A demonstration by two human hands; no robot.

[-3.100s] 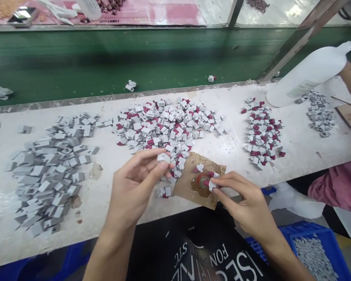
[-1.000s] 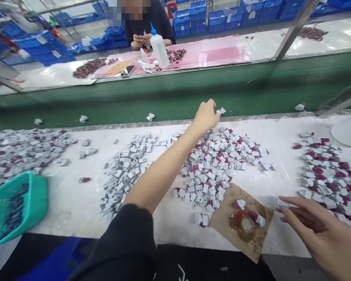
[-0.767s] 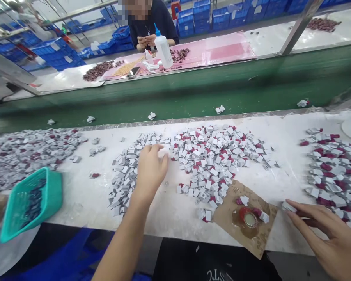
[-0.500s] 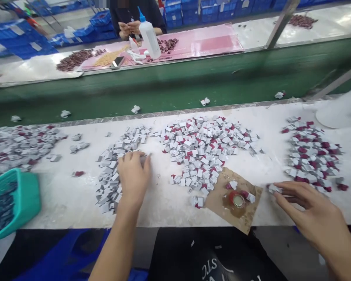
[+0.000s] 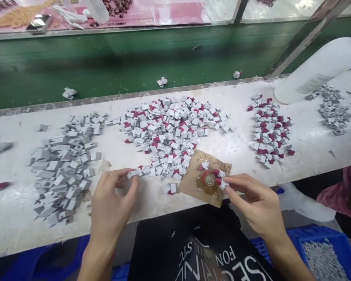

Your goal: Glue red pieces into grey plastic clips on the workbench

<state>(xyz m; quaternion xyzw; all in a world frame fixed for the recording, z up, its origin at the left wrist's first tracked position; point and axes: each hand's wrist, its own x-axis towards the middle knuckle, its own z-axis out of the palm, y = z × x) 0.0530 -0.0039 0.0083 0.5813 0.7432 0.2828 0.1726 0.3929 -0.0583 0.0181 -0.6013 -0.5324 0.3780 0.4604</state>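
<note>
My left hand (image 5: 114, 195) pinches a small grey-white piece (image 5: 132, 173) at the lower left end of the central pile of white and dark red pieces (image 5: 169, 128). Between the thumb and fingers of my right hand (image 5: 253, 199) is a white and red piece (image 5: 223, 184), held at the right side of a round red-rimmed cap (image 5: 208, 178). The cap sits in a wet brown patch on a piece of brown cardboard (image 5: 190, 186). Two other white and red pieces lie by the cap.
A grey pile (image 5: 61, 168) lies at left, and a white and red pile (image 5: 270, 130) at right. A large white bottle (image 5: 316, 70) leans behind it. Across the green strip (image 5: 119, 58) is a pink-covered bench (image 5: 169, 13). A person's sleeve (image 5: 345, 191) shows at right.
The view has shifted right and down. My left hand has left the grey pile for the central pile's edge, with a piece. My right hand has brought its piece left to the cap.
</note>
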